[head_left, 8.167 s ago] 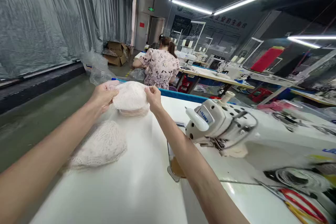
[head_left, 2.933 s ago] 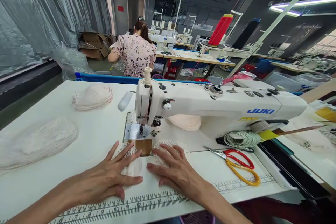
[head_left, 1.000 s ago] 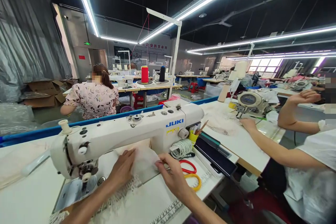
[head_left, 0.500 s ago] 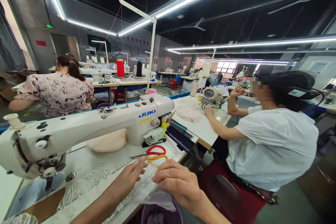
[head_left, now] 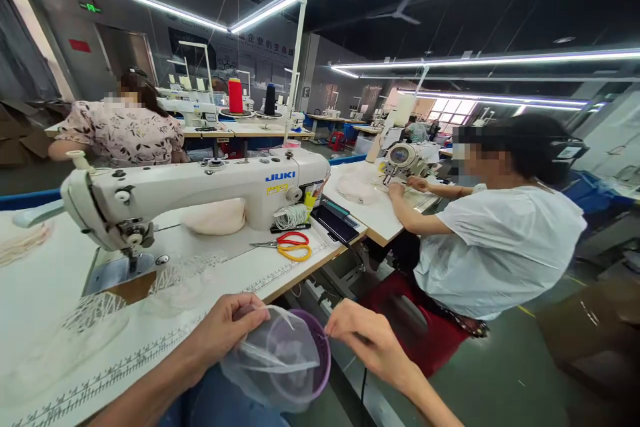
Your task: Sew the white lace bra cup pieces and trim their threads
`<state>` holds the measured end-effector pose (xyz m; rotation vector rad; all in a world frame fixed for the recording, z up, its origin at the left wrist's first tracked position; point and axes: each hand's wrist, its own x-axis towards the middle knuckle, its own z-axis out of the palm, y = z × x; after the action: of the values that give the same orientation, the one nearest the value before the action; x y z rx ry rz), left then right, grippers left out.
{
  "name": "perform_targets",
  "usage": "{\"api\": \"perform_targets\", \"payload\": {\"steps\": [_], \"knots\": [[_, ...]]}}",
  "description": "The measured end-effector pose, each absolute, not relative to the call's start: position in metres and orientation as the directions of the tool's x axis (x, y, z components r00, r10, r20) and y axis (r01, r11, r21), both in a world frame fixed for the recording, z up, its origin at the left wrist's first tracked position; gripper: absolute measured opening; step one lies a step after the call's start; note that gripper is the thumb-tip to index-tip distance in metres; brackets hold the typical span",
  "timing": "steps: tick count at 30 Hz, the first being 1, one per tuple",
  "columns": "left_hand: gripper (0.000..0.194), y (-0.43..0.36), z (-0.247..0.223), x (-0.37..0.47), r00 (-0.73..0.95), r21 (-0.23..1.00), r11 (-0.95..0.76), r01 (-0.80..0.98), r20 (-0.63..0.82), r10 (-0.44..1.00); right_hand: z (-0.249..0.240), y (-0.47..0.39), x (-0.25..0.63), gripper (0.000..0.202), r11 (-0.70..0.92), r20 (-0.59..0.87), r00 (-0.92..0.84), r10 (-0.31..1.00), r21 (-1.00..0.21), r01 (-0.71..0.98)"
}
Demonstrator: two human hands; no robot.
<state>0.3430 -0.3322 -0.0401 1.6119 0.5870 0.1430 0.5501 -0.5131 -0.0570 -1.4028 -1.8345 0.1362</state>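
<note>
My left hand (head_left: 227, 327) pinches the edge of a sheer white mesh piece (head_left: 275, 367), which hangs beside the table edge in front of a purple basket (head_left: 325, 357). To the right of the mesh, my right hand (head_left: 367, 340) has its fingertips pressed together by the basket's rim; what they hold, if anything, is too small to make out. Scissors (head_left: 294, 247) with red and yellow handles lie on the table (head_left: 195, 280). White lacy fabric (head_left: 95, 310) is spread near the needle of the white sewing machine (head_left: 200, 187).
A coiled white cord (head_left: 291, 217) and a dark phone-like device (head_left: 334, 223) lie right of the machine. A person in a white top (head_left: 500, 240) works at another machine (head_left: 403, 157) on the right. Another person in a floral top (head_left: 125, 133) sits beyond at the left.
Both hands have moved off the tabletop to the basket beside its edge. The mesh now hangs from my left hand. The view has shifted, showing more floor and table.
</note>
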Motion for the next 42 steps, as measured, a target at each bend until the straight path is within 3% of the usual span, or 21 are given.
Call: {"api": "perform_targets", "payload": {"steps": [2, 3, 5, 8, 10, 12, 15, 18, 22, 25, 27, 30, 31, 35, 42], "knots": [[0.049, -0.335, -0.042, 0.338, 0.862, 0.951, -0.087, 0.297, -0.228, 0.452, -0.075, -0.524, 0.561, 0.022, 0.082, 0.258, 0.051, 0.965, -0.479, 0.874], [0.048, -0.337, -0.043, 0.337, 0.869, 0.947, -0.121, 0.298, -0.217, 0.445, -0.083, -0.528, 0.565, 0.024, 0.008, 0.169, 0.076, 0.983, -0.448, 0.894], [0.046, -0.341, -0.046, 0.336, 0.881, 0.939, -0.167, 0.301, -0.206, 0.425, -0.093, -0.533, 0.564, 0.023, -0.046, 0.066, 0.079, 0.995, -0.405, 0.913], [0.035, -0.349, -0.045, 0.335, 0.906, 0.930, -0.220, 0.294, -0.198, 0.374, -0.090, -0.527, 0.544, 0.020, -0.006, 0.090, 0.055, 0.994, -0.473, 0.881], [0.024, -0.354, -0.036, 0.332, 0.961, 0.919, -0.339, 0.201, -0.118, 0.250, -0.082, -0.511, 0.524, 0.029, 0.078, 0.193, 0.072, 0.979, -0.671, 0.737], [0.021, -0.358, -0.023, 0.327, 0.999, 0.880, -0.474, 0.034, -0.017, 0.039, -0.075, -0.490, 0.505, 0.040, 0.157, 0.226, 0.074, 0.971, -0.842, 0.517], [0.030, -0.361, -0.003, 0.315, 0.987, 0.829, -0.548, -0.112, 0.030, -0.156, -0.074, -0.461, 0.481, 0.070, 0.218, 0.179, -0.190, 0.965, -0.955, 0.203], [0.029, -0.358, 0.000, 0.300, 1.000, 0.828, -0.561, -0.006, 0.008, 0.001, -0.080, -0.448, 0.462, 0.087, 0.240, 0.202, -0.314, 0.928, -0.967, 0.085], [0.023, -0.355, -0.019, 0.285, 0.939, 0.819, -0.506, 0.270, -0.109, 0.325, -0.085, -0.457, 0.445, 0.069, 0.220, 0.214, -0.069, 0.974, -0.973, 0.076], [0.021, -0.357, -0.037, 0.284, 0.864, 0.806, -0.444, 0.392, -0.158, 0.478, -0.084, -0.467, 0.432, 0.071, 0.169, 0.190, 0.083, 0.978, -0.963, 0.211], [0.021, -0.358, -0.045, 0.284, 0.848, 0.815, -0.423, 0.396, -0.148, 0.508, -0.084, -0.467, 0.423, 0.068, 0.103, 0.166, 0.144, 0.975, -0.923, 0.371], [0.023, -0.354, -0.049, 0.279, 0.833, 0.862, -0.322, 0.391, -0.183, 0.521, -0.083, -0.460, 0.417, 0.022, 0.070, 0.168, 0.140, 0.976, -0.847, 0.527], [0.023, -0.352, -0.048, 0.274, 0.823, 0.881, -0.250, 0.401, -0.227, 0.520, -0.083, -0.457, 0.418, 0.017, 0.083, 0.173, 0.114, 0.978, -0.832, 0.548], [0.025, -0.343, -0.044, 0.249, 0.796, 0.902, -0.017, 0.432, -0.373, 0.477, -0.077, -0.448, 0.425, 0.031, 0.119, 0.178, 0.059, 0.982, -0.836, 0.535], [0.026, -0.339, -0.046, 0.215, 0.774, 0.906, 0.052, 0.420, -0.387, 0.501, -0.070, -0.434, 0.410, 0.036, 0.068, 0.110, 0.059, 0.992, -0.871, 0.487]]}}
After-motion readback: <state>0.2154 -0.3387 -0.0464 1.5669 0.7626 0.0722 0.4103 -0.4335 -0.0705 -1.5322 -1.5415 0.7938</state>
